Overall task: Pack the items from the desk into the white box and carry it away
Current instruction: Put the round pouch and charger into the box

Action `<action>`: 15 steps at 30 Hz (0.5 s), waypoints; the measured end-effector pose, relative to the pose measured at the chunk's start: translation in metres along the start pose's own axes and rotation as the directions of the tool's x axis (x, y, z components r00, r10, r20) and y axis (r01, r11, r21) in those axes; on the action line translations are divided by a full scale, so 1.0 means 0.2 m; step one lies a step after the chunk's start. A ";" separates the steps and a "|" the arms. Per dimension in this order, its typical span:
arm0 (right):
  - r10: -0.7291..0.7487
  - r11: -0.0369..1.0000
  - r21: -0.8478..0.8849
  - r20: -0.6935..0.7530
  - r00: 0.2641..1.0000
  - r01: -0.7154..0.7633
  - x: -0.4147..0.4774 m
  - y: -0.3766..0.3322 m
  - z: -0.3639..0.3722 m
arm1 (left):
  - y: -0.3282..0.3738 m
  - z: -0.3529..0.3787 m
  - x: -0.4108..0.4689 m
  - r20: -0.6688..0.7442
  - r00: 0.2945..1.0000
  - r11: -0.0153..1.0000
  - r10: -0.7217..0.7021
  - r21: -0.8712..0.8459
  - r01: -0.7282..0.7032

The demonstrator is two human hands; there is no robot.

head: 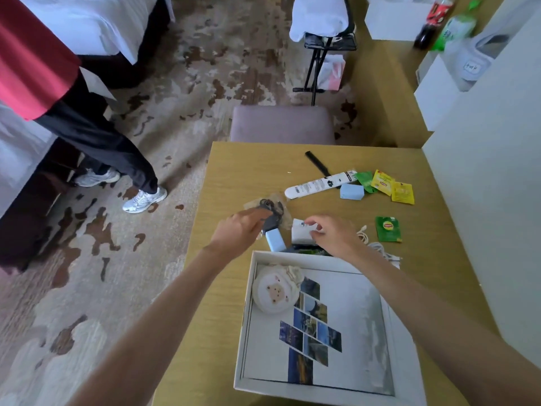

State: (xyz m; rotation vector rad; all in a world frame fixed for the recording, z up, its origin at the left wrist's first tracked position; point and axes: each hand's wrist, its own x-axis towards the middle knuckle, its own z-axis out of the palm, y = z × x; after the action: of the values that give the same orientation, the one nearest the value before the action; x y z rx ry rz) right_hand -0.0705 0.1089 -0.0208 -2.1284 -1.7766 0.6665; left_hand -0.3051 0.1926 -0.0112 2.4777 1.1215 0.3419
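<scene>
White box (pixel 244 341), arms out — L hand (pixel 240 230) flat on bagged item (pixel 270 205), R hand (pixel 333 234) pinches white pkt (pixel 300 236).

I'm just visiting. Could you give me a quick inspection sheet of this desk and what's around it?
Surface: wooden desk, items scattered.
Job's things: white box holds bear pouch and photo booklet; comb, white tube, blue packets, tea sachets outside it.
Clutter: nothing seen.
Hands: left hand touches clear bag; right hand pinches white packet.
Cables: white cable beside the box.
Surroundings: patterned carpet, chair, another person standing, bottles.
</scene>
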 end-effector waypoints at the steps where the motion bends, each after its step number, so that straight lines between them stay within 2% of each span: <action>1: 0.006 0.999 -0.052 0.051 0.999 -0.003 0.04 0.01 0.02 | -0.02 0.04 0.05 0.046 0.998 0.999 0.045 0.024 -0.046; 3: 0.009 0.989 -0.151 0.145 0.989 0.013 0.12 0.03 0.08 | -0.06 0.13 0.14 0.208 0.971 0.987 0.115 0.086 -0.135; 5: 0.041 0.975 -0.223 0.221 0.974 0.009 0.18 0.05 0.14 | -0.08 0.21 0.20 0.380 0.910 0.957 0.166 0.159 -0.241; 7: 0.063 0.952 -0.305 0.285 0.956 0.028 0.23 0.07 0.18 | -0.09 0.27 0.24 0.464 0.856 0.912 0.229 0.205 -0.355; 11: 0.043 0.897 -0.428 0.338 0.940 0.113 0.30 0.11 0.23 | -0.12 0.34 0.28 0.518 0.768 0.806 0.378 0.224 -0.548; 15: 0.014 0.893 -0.437 0.272 0.962 0.110 0.31 0.12 0.25 | -0.15 0.38 0.30 0.470 0.749 0.766 0.467 0.208 -0.608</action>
State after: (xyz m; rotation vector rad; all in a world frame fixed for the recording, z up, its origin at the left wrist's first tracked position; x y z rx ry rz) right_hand -0.0682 0.1610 -0.0856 -2.3587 -2.3152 0.5989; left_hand -0.2574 0.2357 -0.0892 2.9803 0.2730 -0.2318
